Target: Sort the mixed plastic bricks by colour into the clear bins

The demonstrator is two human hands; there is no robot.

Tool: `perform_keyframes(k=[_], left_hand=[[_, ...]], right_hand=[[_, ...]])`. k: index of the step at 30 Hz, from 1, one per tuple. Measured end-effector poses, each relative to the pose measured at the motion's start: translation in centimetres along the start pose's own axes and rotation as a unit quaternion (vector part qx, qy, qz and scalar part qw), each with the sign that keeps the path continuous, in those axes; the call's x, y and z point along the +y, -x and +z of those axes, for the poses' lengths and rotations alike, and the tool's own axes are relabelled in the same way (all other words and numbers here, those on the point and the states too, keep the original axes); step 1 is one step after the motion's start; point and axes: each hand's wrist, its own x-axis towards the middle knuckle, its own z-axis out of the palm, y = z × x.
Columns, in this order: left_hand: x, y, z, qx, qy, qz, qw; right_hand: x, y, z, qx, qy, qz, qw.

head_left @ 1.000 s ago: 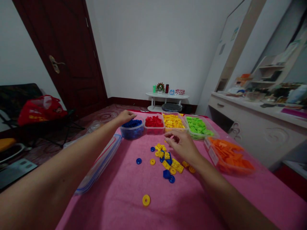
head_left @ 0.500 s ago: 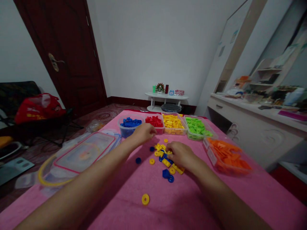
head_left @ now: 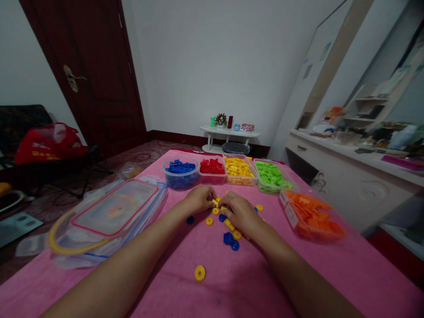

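My left hand is closed in a pinch on a small yellow plastic building block at the far side of a loose pile. My right hand is beside it, its thumb and fingers closed at another yellow block, partly covered by the fingertips. Under and in front of the right hand lie more yellow blocks, a blue block and a blue ring. A yellow ring and a dark blue round piece lie near my left wrist.
Tubs of blue, red, yellow and green pieces stand in a row behind the hands. An orange-filled box is at right, stacked lids at left. One yellow ring lies nearer on the pink cloth.
My left hand has come down from beside the red tub to the pile and pinches a yellow block. My right hand has shifted slightly left, and a yellow piece now shows to its right.
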Motion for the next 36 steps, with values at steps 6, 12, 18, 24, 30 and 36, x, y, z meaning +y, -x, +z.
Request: perform_keyframes(k=[6,12,18,24,30,36], left_hand=[[-0.2,0.3,-0.6,-0.038,0.005,0.017,0.999],[0.7,1.0,-3.2,-0.084,0.007,-0.001,0.996],[1.4,2.4,-7.1,-0.131,-0.007,0.017,0.991],[3.5,4.1,-7.2,-0.176,-0.077,-0.015,0.981],[2.6,6.2,-4.8,-0.132,-0.189,0.057,0.971],[2.2,6.1,-3.9,-0.109,-0.123,0.043,0.985]], right_hand=[[2.9,-0.2,-1.0,0.06,0.078,0.097,0.99],[1.6,-0.1,-1.2,0.045,0.063,0.066,0.995],[-0.7,0.3,-0.3,-0.027,0.038,0.02,0.999],[-0.9,0.3,-0.6,-0.001,0.063,0.038,0.997],[1.4,-0.1,-2.2,0.011,0.059,0.066,0.996],[1.6,-0.1,-0.9,-0.059,0.036,0.027,0.997]])
